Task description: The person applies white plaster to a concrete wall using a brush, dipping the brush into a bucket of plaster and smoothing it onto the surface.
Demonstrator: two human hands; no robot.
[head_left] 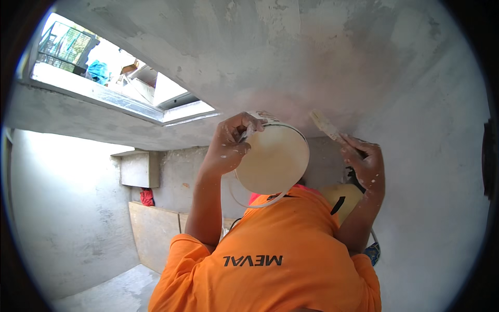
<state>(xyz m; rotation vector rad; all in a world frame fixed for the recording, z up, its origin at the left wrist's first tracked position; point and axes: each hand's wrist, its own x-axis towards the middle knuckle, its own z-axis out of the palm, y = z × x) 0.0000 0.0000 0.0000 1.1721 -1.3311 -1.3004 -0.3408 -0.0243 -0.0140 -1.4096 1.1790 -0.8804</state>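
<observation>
My left hand point(228, 143) grips the rim of a bucket point(308, 154) at its left side, fingers folded over the edge. Inside is a smooth cream-coloured liquid, likely paint point(275, 161). The bucket's thin wire-like handle point(265, 206) hangs below, in front of my orange shirt. To the right of the bucket, my right hand point(365, 162) is closed around the handle of a paintbrush point(325, 126). Its pale bristles point up and left, close to the wall; whether they touch it I cannot tell. Light splashes dot both hands.
A patchy grey wall point(249, 47) spans the far side. At upper left, a window opening with a pale sill point(99, 91) shows a green crate point(67, 47) and a blue item beyond. Boards point(153, 229), a red cloth point(147, 196) and a box-like ledge point(140, 169) lie left.
</observation>
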